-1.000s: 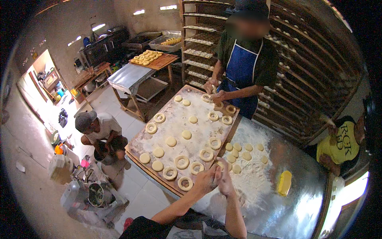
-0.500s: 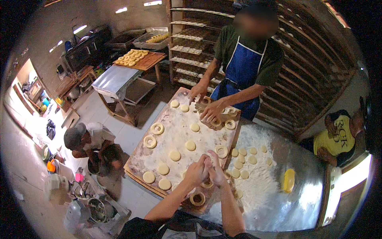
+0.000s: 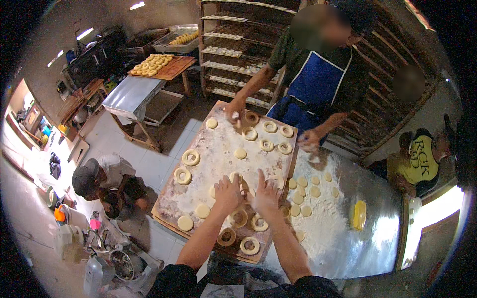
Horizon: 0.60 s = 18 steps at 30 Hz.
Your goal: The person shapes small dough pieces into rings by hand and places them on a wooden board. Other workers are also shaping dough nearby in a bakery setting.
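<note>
My left hand (image 3: 229,194) lies low over the floured wooden board (image 3: 166,203), fingers stretched forward. Its fingertips reach a pale dough disc (image 3: 236,177). Beside it, my right hand (image 3: 266,196) has its fingers spread and is a little blurred, close to a dough ring (image 3: 276,182). What lies between the two hands is partly hidden. Nearer me are several dough rings, among them one ring (image 3: 226,237) by my left forearm and another ring (image 3: 249,245) at the near edge. Uncut dough discs (image 3: 185,222) lie on the left.
Across the board a co-worker in a blue apron (image 3: 318,77) handles dough. To the right, a metal table (image 3: 370,258) carries flour, small dough discs (image 3: 306,211) and a yellow block (image 3: 358,215). A person in a cap (image 3: 107,174) crouches left. Racks of trays (image 3: 223,51) stand behind.
My hands, pressed together before, have parted and now reach forward over the board. Another ring lies near me on the left. The co-worker's hands have moved apart, one toward the metal table.
</note>
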Tool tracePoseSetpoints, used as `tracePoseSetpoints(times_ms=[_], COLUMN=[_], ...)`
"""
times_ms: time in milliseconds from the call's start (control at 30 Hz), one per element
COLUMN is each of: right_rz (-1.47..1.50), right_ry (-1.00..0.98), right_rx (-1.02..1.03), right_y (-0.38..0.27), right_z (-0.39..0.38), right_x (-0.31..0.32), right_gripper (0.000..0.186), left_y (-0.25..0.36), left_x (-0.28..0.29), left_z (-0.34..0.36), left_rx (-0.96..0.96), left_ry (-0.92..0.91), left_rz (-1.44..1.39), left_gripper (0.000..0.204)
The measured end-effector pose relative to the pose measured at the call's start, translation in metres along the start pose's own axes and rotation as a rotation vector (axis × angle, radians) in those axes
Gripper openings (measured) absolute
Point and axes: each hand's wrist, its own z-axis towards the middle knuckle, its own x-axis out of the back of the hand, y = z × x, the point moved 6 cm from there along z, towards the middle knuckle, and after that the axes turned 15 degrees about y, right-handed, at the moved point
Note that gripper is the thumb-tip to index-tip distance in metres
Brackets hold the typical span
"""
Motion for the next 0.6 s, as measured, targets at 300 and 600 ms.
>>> tracePoseSetpoints(times_ms=[300,600], right_rz=[0.233,0.855], right_ry=[-0.010,-0.204], right_rx=[0.151,0.118], right_y=[-0.014,-0.044], right_z=[0.035,0.041], right_x=[-0.048,-0.052], right_gripper=[0.057,0.037], left_y=[-0.043,-0.039], left_x=[0.018,0.038], left_z=[-0.023,-0.015], left_rx=[0.086,0.001], left_ry=[0.378,0.280], left_rz=[0.041,-0.384], left_gripper=[0.047,0.022])
